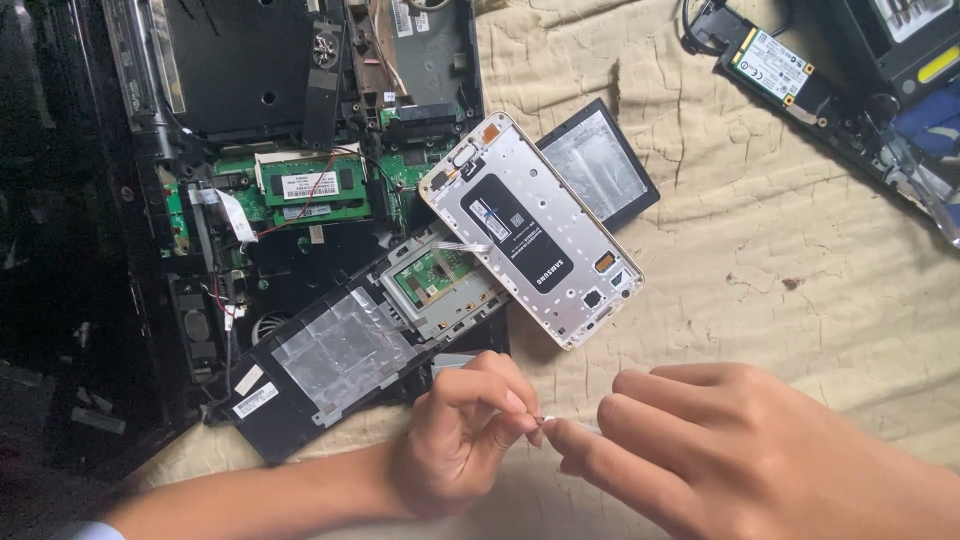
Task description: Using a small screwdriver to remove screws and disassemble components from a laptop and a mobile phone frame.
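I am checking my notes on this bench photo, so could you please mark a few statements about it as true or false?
1. Both hands pinch one tiny part between their fingertips. True: the left hand and right hand meet at the small part.
2. The phone lies screen up. False: its opened back faces up, showing the inner frame.
3. The opened laptop is left of the phone. True.
4. The work lies on a bare wooden table. False: it lies on a beige cloth.
5. The phone rests partly on a dark flat panel. True.
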